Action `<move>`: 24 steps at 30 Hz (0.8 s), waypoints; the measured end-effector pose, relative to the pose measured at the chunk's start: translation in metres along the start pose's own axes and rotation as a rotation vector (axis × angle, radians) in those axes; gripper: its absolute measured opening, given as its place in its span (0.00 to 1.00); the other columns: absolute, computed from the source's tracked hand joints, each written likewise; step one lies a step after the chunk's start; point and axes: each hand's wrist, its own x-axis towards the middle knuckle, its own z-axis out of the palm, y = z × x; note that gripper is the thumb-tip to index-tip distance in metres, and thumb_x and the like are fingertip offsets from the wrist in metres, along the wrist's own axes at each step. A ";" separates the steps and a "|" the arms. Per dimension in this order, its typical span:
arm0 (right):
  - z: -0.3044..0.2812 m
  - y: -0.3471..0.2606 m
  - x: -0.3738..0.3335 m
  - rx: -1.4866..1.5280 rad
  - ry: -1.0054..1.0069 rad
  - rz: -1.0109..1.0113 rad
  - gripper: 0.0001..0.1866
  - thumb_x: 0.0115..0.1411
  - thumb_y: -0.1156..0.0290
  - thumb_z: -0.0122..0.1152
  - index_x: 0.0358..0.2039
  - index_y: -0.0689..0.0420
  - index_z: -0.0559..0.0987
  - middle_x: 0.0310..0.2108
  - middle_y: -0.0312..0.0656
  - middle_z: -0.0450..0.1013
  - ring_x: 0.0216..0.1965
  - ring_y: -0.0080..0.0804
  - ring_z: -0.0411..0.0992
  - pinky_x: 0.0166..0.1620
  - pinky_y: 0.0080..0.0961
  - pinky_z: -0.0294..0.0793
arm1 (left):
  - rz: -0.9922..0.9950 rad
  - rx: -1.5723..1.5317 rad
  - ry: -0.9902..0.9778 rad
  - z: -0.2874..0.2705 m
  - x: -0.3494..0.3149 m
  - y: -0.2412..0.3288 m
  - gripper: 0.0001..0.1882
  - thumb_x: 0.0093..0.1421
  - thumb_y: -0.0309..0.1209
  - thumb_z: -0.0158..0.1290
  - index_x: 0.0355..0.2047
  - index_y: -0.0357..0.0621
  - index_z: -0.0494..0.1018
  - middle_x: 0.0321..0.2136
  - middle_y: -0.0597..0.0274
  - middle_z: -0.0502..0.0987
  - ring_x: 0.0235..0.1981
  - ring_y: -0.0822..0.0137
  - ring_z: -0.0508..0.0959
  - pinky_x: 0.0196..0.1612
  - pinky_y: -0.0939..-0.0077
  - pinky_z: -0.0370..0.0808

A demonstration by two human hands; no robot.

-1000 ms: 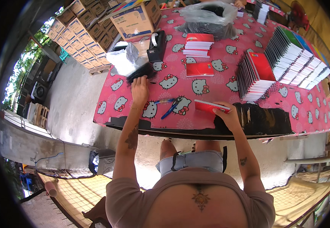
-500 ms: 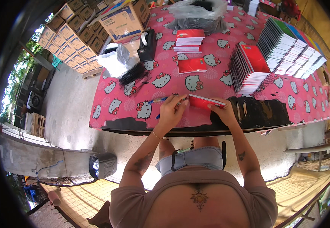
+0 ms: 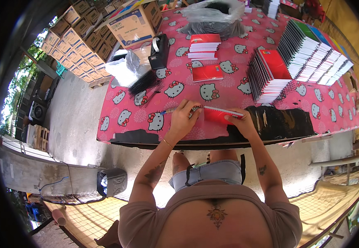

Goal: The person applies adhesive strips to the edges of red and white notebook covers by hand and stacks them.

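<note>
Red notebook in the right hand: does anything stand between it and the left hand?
Nothing clearly visible does. The right hand grips the red notebook by its right end; the left hand is at its left end. Anything thin in the left hand is too small to make out.

Reaches forward with left forearm [image 3: 155, 168] and right forearm [image 3: 265, 162], converging toward the hands, bends left hand [image 3: 182, 120] toward the right hand [image 3: 244, 122], pinches with left thumb [image 3: 195, 116] nearest the body, grips with right thumb [image 3: 229, 118] pointing toward the left hand.
</note>
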 end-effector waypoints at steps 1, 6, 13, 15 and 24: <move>-0.002 0.000 -0.001 0.003 -0.009 0.011 0.12 0.60 0.76 0.67 0.44 0.63 0.82 0.34 0.31 0.77 0.36 0.15 0.70 0.41 0.16 0.71 | 0.043 0.015 -0.023 -0.003 0.004 0.006 0.11 0.60 0.23 0.60 0.44 0.37 0.78 0.26 0.59 0.75 0.26 0.69 0.79 0.29 0.77 0.74; 0.001 -0.015 -0.005 0.003 -0.036 -0.024 0.12 0.59 0.75 0.68 0.43 0.64 0.82 0.35 0.33 0.78 0.37 0.17 0.72 0.43 0.18 0.71 | -0.149 -0.101 -0.345 -0.022 0.011 0.003 0.13 0.63 0.27 0.57 0.47 0.39 0.76 0.35 0.56 0.76 0.29 0.65 0.79 0.32 0.74 0.75; 0.010 -0.027 -0.009 0.121 0.073 0.009 0.12 0.59 0.74 0.68 0.43 0.63 0.82 0.34 0.33 0.78 0.36 0.17 0.72 0.41 0.18 0.72 | 0.212 0.659 -0.130 0.011 0.000 0.034 0.32 0.65 0.46 0.51 0.63 0.40 0.65 0.62 0.47 0.66 0.61 0.50 0.67 0.59 0.49 0.63; 0.009 -0.031 -0.013 0.120 0.117 0.029 0.12 0.60 0.74 0.68 0.43 0.63 0.82 0.34 0.33 0.78 0.37 0.18 0.72 0.42 0.19 0.72 | 0.250 0.758 -0.090 0.028 -0.028 0.036 0.36 0.65 0.50 0.48 0.66 0.38 0.61 0.65 0.45 0.61 0.67 0.47 0.60 0.64 0.39 0.53; 0.012 -0.037 -0.016 0.059 0.158 -0.020 0.12 0.59 0.71 0.69 0.42 0.62 0.83 0.29 0.30 0.75 0.31 0.16 0.69 0.35 0.18 0.70 | 0.229 0.814 -0.212 0.035 -0.044 0.028 0.41 0.65 0.58 0.44 0.67 0.37 0.59 0.68 0.48 0.59 0.70 0.48 0.57 0.66 0.33 0.49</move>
